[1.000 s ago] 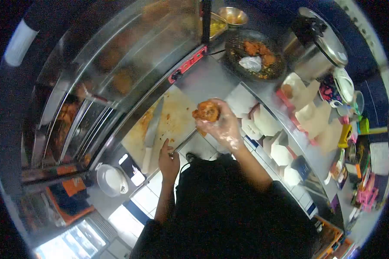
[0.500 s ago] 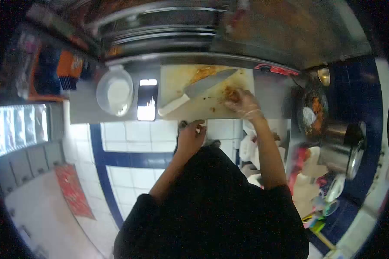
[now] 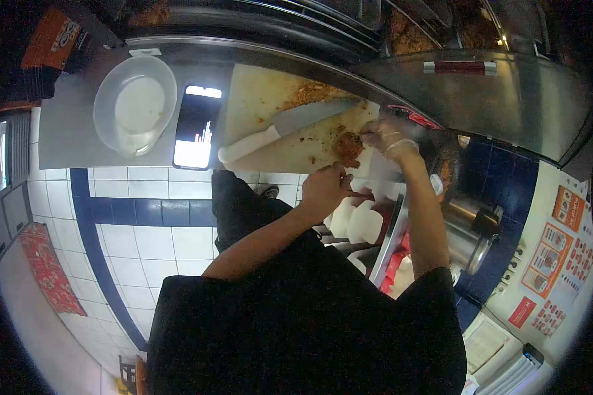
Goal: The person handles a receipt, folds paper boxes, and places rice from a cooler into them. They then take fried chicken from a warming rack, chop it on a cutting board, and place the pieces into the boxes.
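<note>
My right hand point(image 3: 387, 139), in a clear plastic glove, is over the right edge of the cutting board point(image 3: 252, 99). Its fingers are bent together, and whatever may be in them is hidden. Just left of its fingertips lies a browned piece of meat point(image 3: 348, 147) on the board. My left hand point(image 3: 325, 193) is bare and closed at the board's front edge, just below the meat. I cannot make out what it holds, if anything. A large knife point(image 3: 316, 116) with a white handle lies across the board, beside chopped brown bits point(image 3: 308, 93).
Left of the board are a phone point(image 3: 196, 126) with a lit screen and a translucent oval tub point(image 3: 136, 105). A metal pot point(image 3: 464, 227) stands to the right. Steel shelving point(image 3: 481, 99) borders the counter's back. White containers point(image 3: 357, 220) sit below the counter.
The view has turned and shifted. My right hand has moved off the meat toward the board's right edge. My left hand has come right, closer to the meat, and its fingers have closed.
</note>
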